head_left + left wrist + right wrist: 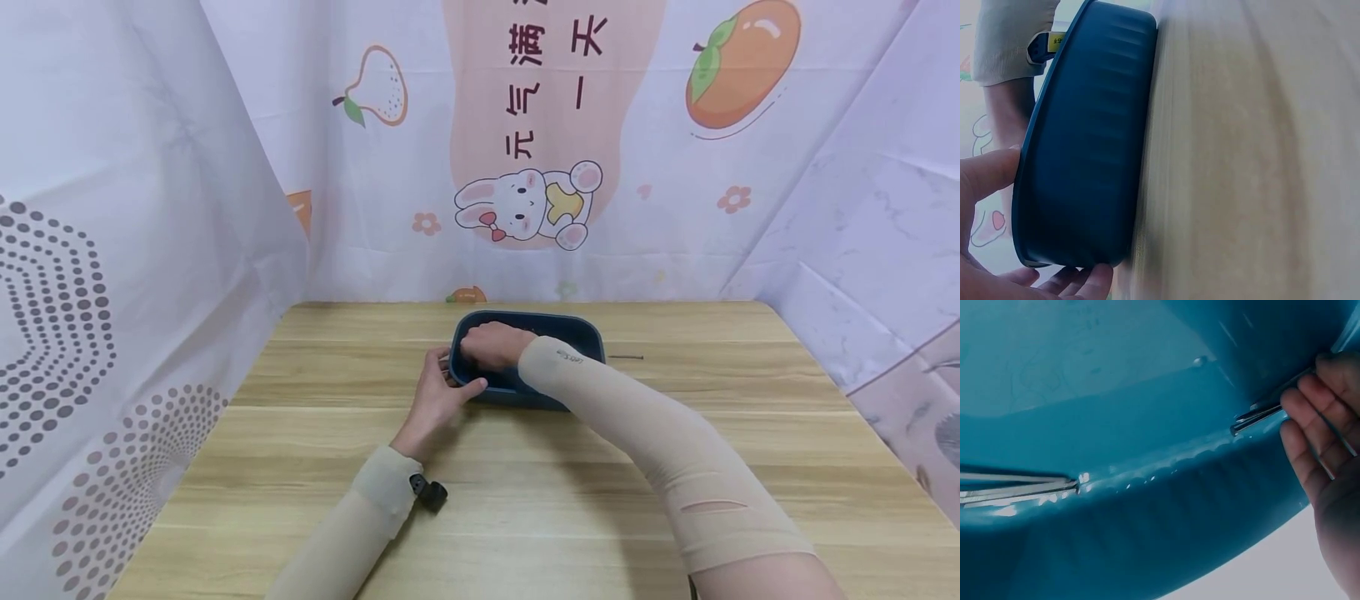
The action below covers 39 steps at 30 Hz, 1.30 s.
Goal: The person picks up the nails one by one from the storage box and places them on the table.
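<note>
A dark blue plastic box (525,402) with rounded corners stands at the far side of the table. My left hand (441,387) holds its left end. In the left wrist view, the thumb (991,175) is at the rim and the other fingers are around the end wall. Inside the box is my right hand (497,345), its fingers bent down at the left end. There, in the right wrist view, the fingertips (1297,403) pinch the ends of thin metal nails (1257,419) along the bottom edge. More nails (1019,490) lie farther along that edge.
One loose nail (626,357) lies on the wooden table (300,467) just right of the box. Printed curtains (375,208) hang behind the table and along both sides. The right forearm crosses over the box's front right rim.
</note>
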{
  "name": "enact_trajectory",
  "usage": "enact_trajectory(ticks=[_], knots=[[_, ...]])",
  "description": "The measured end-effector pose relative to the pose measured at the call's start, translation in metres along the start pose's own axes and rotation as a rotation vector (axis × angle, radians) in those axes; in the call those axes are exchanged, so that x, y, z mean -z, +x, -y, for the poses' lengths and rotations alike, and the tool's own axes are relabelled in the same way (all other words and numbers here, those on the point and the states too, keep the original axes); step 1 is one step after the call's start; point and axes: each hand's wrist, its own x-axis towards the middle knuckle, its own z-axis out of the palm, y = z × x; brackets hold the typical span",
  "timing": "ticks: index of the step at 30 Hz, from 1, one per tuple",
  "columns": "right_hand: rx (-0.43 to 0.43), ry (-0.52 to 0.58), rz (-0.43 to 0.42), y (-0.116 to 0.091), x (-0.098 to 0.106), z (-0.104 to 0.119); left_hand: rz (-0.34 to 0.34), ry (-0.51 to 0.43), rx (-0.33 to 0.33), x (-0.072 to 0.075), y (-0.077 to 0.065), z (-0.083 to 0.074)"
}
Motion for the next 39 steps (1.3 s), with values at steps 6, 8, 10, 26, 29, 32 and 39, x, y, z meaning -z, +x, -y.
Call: enact_trajectory(ticks=[6, 8, 10, 26, 29, 32, 39], knots=[[-0.016, -0.022, -0.009, -0.002, 0.004, -0.001, -0.001, 0.011, 0.005, 0.0, 0.0, -0.001], [-0.029, -0.019, -0.001, -0.003, 0.006, -0.002, -0.003, 0.013, 0.011, -0.001, 0.001, -0.001], [-0.044, -0.025, 0.002, -0.003, 0.008, -0.003, -0.001, 0.011, 0.009, -0.001, 0.001, -0.001], [-0.128, -0.011, -0.061, -0.031, 0.038, -0.014, 0.008, -0.025, 0.001, -0.003, 0.001, -0.001], [-0.142, -0.008, -0.077, -0.039, 0.044, -0.015, 0.005, -0.012, 0.006, -0.002, 0.001, 0.0], [-0.143, -0.021, -0.092, -0.047, 0.047, -0.015, -0.007, -0.006, 0.01, -0.001, 0.002, 0.0], [-0.168, -0.038, -0.145, -0.072, 0.046, -0.015, -0.006, 0.001, 0.016, 0.0, 0.001, 0.001]])
